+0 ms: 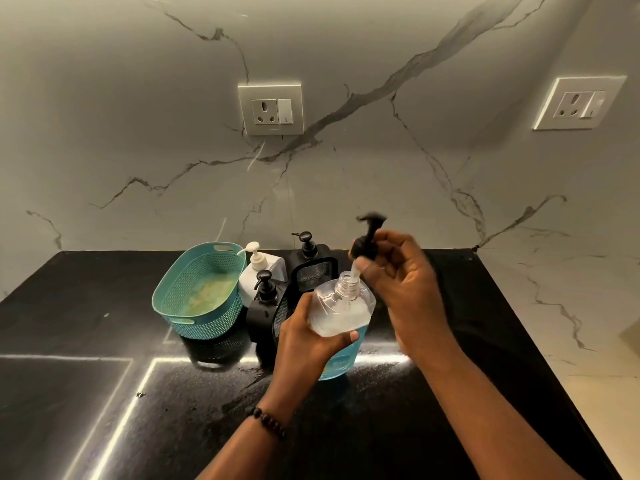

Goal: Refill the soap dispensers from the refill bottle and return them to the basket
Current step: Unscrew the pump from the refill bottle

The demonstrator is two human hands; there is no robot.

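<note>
At far left the teal basket (197,292) sits tipped on the black counter (86,393), out of the way. Beside it stand a white dispenser (254,277) and two black dispensers (265,306) (311,268), apparently waiting their turn. Our left hand (304,336) wraps its fingers and thumb around the clear bottle (341,308), tilting it so its open neck faces the right hand. Our right hand (398,275) pinches the black pump head (367,239) at its collar, just above the neck, its tube dipping into the opening; whether it is going in or coming out we cannot tell.
</note>
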